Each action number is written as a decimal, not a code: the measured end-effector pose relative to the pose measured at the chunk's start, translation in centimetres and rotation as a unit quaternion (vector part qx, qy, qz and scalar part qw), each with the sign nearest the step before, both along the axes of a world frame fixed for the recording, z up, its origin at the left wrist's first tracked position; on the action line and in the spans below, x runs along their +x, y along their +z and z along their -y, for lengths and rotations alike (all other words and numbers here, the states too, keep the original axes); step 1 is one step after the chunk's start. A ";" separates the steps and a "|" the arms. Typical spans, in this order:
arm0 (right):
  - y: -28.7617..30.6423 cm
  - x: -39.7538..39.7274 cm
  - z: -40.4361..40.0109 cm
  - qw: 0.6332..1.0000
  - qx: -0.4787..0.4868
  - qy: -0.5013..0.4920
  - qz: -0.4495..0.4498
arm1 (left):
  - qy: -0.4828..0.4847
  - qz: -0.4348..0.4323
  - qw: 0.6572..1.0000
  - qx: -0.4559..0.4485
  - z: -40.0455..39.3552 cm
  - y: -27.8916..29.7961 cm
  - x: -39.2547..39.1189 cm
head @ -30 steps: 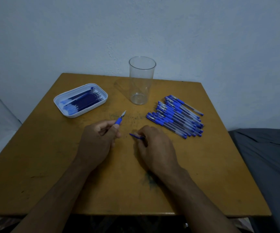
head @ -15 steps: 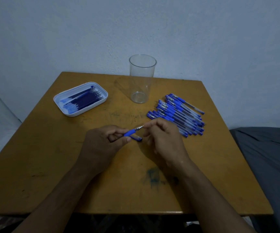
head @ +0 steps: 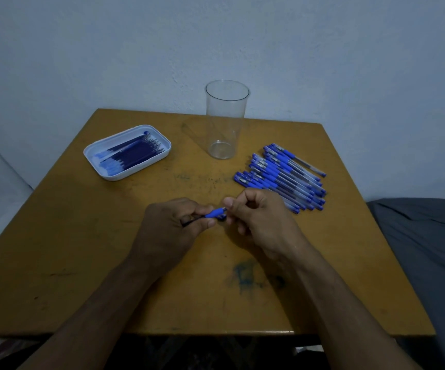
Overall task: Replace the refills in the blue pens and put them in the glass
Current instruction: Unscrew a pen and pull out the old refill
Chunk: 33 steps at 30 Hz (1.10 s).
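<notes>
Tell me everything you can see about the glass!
The glass is tall, clear and see-through, maybe plastic, a bit wider at the rim than at the base. It stands upright at the far middle of the table, near the wall. Nothing is inside it yet. Nothing touches it but the table. The tray lies to its left, the pens to its right, both apart from it.

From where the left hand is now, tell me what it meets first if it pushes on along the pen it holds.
The left hand holds the pen pointing right and slightly away; the right hand pinches its tip, so it likely meets that first.
</notes>
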State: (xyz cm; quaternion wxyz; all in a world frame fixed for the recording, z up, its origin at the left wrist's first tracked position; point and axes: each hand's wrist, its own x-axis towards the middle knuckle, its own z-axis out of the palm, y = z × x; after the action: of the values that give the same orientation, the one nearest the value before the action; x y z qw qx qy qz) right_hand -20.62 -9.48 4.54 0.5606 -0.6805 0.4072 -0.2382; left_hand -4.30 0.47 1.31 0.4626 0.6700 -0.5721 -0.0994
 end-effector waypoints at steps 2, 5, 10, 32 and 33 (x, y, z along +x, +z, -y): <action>0.0 -0.1 0.2 1.000 0.003 0.009 0.002 | 0.001 -0.024 1.000 0.004 0.0 -0.2 0.0; -0.1 -0.4 0.4 1.000 -0.011 0.026 -0.011 | -0.007 -0.039 0.999 0.011 0.0 -0.6 0.2; 0.1 -0.4 0.2 0.999 0.005 0.042 0.029 | 0.001 -0.064 0.998 0.009 0.2 -0.7 0.2; 0.2 -0.8 0.5 0.998 -0.019 0.056 0.018 | 0.014 -0.078 0.997 0.003 0.5 -0.9 -0.1; 0.3 -0.8 0.5 0.999 -0.021 0.043 0.016 | 0.014 -0.083 0.996 0.002 0.5 -0.9 -0.1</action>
State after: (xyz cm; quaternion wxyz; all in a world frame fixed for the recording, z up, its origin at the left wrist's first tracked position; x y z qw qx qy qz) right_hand -21.40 -9.95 4.80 0.5623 -0.7051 0.3633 -0.2337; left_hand -4.43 0.01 0.41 0.5086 0.6680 -0.5224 -0.1489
